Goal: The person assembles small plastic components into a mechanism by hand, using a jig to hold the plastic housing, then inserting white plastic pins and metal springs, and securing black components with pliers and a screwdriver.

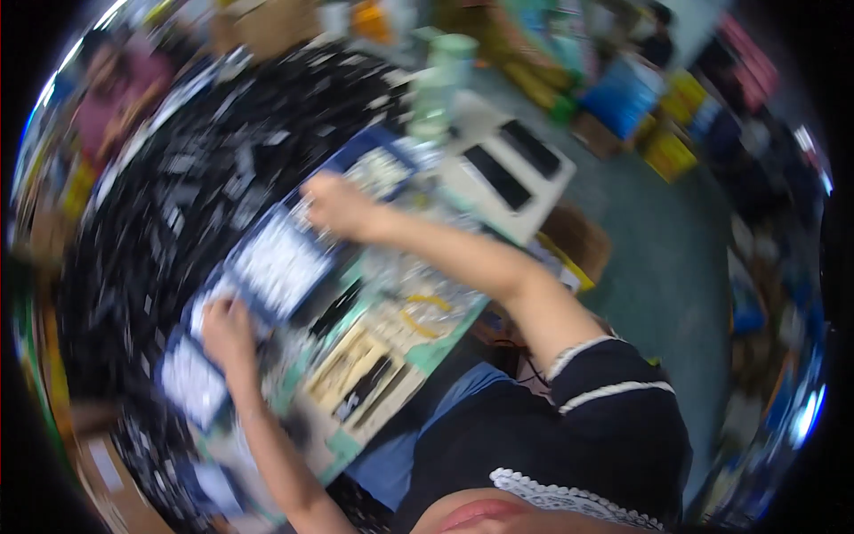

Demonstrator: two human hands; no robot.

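Note:
My left hand [229,336] is over a row of blue bins [233,264], at a compartment of small white parts [213,298]. Its fingers are curled down, and whatever they hold is hidden. Farther up the row, my right hand [338,207] is bent closed over another compartment, its fingertips blurred and any small piece in them too small to name. Between the hands lies a bin of white parts [280,264]. Nearer to me, a pale wooden-looking fixture [347,378] carries a dark, slim piece [366,384].
A large heap of black pieces [205,187] spreads beyond the bins. Clear plastic bags and a yellow ring [427,316] lie on the green mat. At the right are a white board with two black slabs [498,178] and a pale green bottle [438,89]. Another person [120,98] sits far left.

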